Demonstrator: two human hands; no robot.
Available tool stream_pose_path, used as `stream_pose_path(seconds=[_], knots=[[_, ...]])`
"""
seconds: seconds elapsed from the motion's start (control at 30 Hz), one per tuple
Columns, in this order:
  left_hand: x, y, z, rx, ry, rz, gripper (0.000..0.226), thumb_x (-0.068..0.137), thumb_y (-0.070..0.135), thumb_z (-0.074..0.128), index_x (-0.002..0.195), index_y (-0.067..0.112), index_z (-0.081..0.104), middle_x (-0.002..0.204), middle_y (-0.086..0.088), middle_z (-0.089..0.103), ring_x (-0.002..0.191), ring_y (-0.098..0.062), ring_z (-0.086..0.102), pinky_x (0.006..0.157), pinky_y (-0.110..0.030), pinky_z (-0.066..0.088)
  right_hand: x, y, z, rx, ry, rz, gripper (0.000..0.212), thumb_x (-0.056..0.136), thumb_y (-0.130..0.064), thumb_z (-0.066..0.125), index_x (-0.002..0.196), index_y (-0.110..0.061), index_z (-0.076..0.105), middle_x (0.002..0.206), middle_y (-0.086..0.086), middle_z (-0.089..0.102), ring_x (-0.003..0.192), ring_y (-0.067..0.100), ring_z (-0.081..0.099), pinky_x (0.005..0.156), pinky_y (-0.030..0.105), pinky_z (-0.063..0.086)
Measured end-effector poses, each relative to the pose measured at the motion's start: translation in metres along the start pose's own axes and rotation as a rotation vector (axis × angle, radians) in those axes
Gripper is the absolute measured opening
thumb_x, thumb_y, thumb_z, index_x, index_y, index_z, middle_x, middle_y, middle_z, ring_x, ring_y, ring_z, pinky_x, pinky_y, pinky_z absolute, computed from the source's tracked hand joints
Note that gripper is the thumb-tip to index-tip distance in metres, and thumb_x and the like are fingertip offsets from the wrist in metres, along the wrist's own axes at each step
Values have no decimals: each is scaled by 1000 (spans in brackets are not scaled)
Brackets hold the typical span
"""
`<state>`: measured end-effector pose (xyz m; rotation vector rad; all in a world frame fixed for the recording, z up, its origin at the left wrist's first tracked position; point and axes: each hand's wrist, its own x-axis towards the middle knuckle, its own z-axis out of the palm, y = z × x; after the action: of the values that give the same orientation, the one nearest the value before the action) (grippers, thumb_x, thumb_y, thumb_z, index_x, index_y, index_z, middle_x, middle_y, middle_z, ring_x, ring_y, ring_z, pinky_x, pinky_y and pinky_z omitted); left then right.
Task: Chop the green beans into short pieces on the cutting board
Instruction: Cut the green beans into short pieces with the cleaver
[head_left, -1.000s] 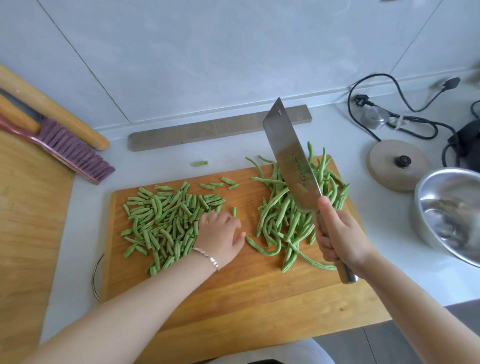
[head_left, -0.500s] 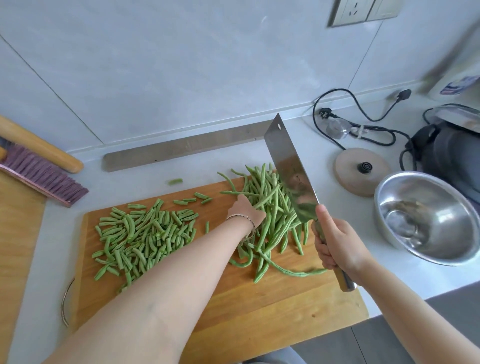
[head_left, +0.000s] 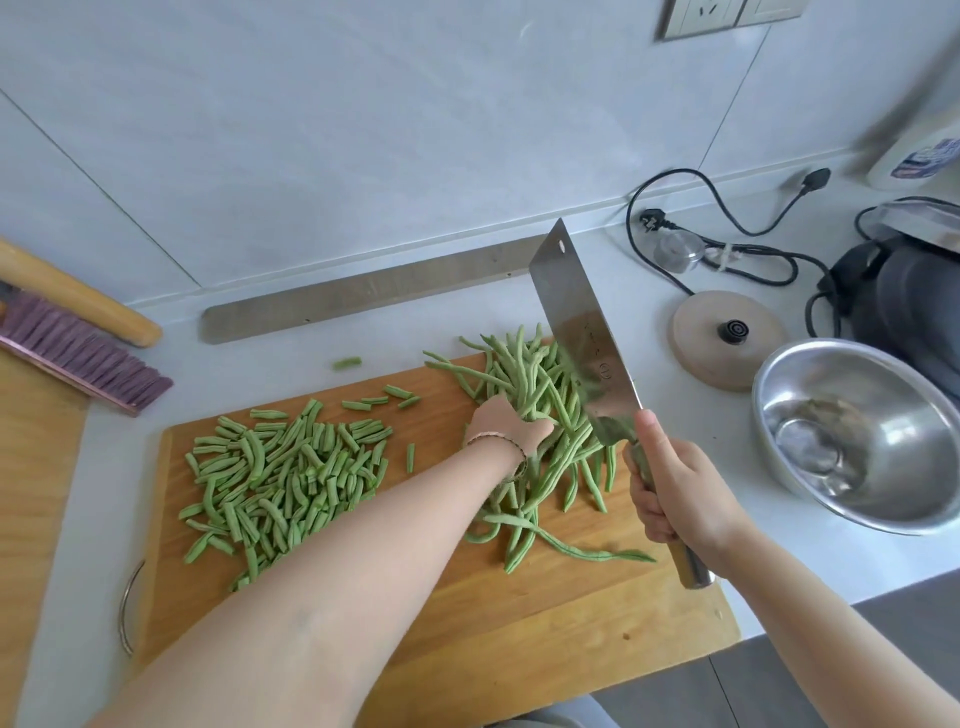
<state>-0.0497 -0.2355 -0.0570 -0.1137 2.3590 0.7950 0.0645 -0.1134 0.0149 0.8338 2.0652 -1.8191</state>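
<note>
The left hand (head_left: 504, 426) went from cut pieces (head_left: 280, 478) to whole beans (head_left: 540, 379), grip hidden; right hand (head_left: 680, 499) grips cleaver (head_left: 582, 338) for next batch

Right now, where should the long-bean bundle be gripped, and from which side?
Grip the long beans across their bunched middle, coming from the left. The stalks run far-to-near and fan apart at the near ends, so the middle likely gathers most. The cleaver, held by the right hand, stands over their right side; the left hand holds them there from the left.
</note>
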Motion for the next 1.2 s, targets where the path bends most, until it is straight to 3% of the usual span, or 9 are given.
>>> stream_pose_path(seconds=[0.1,0.23,0.33,0.4,0.63,0.83,0.93,1.1,1.2], knots=[[-3,-6,-15,-191,-31,-35,25,84,31,56,75,9,47,69,-1,44,61,-15,45,60,-27,37,4,-3,0,15,4,8,53,92,-56,34,59,-14,28,46,1,21,38,12,16,43,22,17],[-5,-19,-39,-578,-111,-144,26,76,27,56,89,3,59,80,-17,67,77,-30,64,82,-41,51,7,-4,6,6,2,6,52,93,-53,35,59,-14,27,48,2,21,39,13,17,43,24,19],[-2,-31,-54,-841,-225,-165,16,84,13,49,76,3,58,47,-9,58,47,-23,55,76,-44,51,8,-6,13,-14,-13,0,51,94,-53,35,60,-15,27,47,1,21,39,13,17,43,23,19],[-6,-37,-62,-919,-264,-149,17,87,10,46,78,4,58,42,-5,52,39,-20,53,73,-42,50,7,-7,16,-25,-26,-5,50,94,-53,35,62,-14,28,47,1,22,38,13,18,43,23,19],[-53,-72,-81,-304,-159,43,17,81,4,56,97,2,56,75,-7,62,52,-18,60,53,-25,53,-1,-9,22,-58,-45,-36,51,92,-53,34,63,-12,30,44,0,24,37,14,19,41,23,21],[-101,-145,-80,288,-278,89,24,84,15,50,105,27,49,64,3,48,52,-14,46,49,-24,41,-12,0,46,-122,-132,-11,46,94,-52,34,70,-12,34,44,-1,27,37,13,21,42,23,23],[-112,-171,-70,558,-254,149,33,84,24,45,116,25,49,68,6,50,58,-15,48,49,-24,37,-17,10,61,-148,-194,15,48,92,-53,35,67,-13,30,44,-3,27,36,12,21,42,22,21],[-112,-194,-60,572,-261,116,55,83,31,47,135,25,33,78,7,52,69,-17,54,53,-25,38,-26,29,83,-199,-270,66,50,93,-52,35,63,-13,33,43,-2,30,34,11,23,39,19,21],[-115,-200,-58,472,-347,34,71,81,45,49,143,32,17,82,9,53,60,-11,48,50,-23,37,-30,38,89,-241,-292,97,49,93,-54,36,65,-13,32,43,-3,30,35,11,23,40,19,21]])
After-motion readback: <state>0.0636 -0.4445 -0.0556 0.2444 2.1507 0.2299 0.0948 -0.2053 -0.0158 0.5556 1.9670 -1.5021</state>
